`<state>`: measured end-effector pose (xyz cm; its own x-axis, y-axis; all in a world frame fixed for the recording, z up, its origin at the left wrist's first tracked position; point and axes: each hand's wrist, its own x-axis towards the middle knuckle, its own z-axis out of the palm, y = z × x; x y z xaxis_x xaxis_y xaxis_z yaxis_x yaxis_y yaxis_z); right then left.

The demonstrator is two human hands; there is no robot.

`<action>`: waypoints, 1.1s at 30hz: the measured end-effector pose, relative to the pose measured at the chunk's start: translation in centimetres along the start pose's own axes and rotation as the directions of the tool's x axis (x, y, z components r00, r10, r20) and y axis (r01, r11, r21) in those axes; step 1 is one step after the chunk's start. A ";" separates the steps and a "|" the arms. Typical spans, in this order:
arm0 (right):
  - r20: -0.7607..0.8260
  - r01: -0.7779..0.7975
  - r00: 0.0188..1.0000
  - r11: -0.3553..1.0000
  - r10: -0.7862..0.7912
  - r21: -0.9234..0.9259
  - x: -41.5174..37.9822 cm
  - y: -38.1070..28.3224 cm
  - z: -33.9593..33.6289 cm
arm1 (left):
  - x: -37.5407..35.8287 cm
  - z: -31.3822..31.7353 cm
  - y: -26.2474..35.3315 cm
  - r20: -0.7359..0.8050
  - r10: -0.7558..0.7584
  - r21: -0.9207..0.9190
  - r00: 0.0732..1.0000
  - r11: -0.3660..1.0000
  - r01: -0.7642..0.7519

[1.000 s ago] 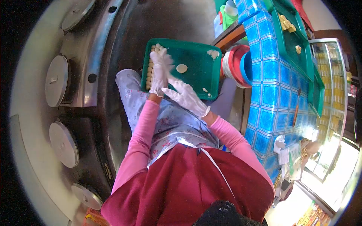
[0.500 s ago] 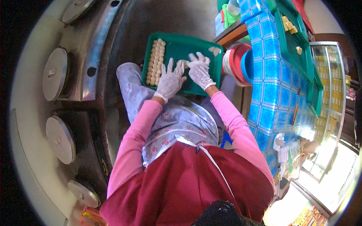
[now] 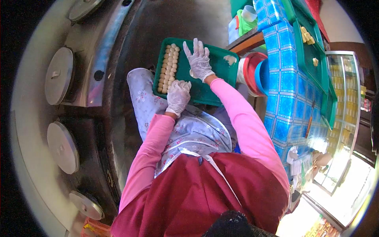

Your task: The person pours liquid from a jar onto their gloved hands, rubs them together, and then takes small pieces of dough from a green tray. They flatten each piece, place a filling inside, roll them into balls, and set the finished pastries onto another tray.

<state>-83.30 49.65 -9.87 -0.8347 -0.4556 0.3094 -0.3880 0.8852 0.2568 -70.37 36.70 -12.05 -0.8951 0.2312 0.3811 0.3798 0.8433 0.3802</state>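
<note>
A green tray (image 3: 215,91) rests across my lap, with rows of small pale dough balls (image 3: 169,65) packed along its left side. My left hand (image 3: 179,96), in a clear plastic glove, is closed at the near end of these rows, touching or just above the last balls. Its curled fingers hide whatever they hold. Over the middle of the tray is my right hand (image 3: 198,62), gloved too, palm down with the fingers spread. A bit of pale dough (image 3: 192,74) peeks out at the edge of its palm. A white lump of dough or flour (image 3: 230,60) sticks to the tray's far right corner.
To the right, a table with a blue checked cloth (image 3: 281,89) carries more green trays (image 3: 310,53) with a few dough pieces. Red (image 3: 252,67) and blue basins (image 3: 261,77) stand beside my tray. Round metal lids (image 3: 59,75) line the left counter.
My right hand has moved left and away from me, fingers now pointing forward. My left hand has drawn back toward the near end of the rows and its fingers have curled.
</note>
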 end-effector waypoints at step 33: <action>-0.136 -0.364 0.927 0.924 0.348 -0.114 -3.1 18.4 -19.7 | 6.2 -1.6 2.7 0.390 0.215 0.174 0.895 0.938 -0.301</action>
<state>-80.13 65.49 11.87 -0.8560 -0.1272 0.5011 -0.0104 0.9733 0.2293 -74.48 39.67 -7.33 -0.8111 0.5773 0.0941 0.5846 0.8057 0.0955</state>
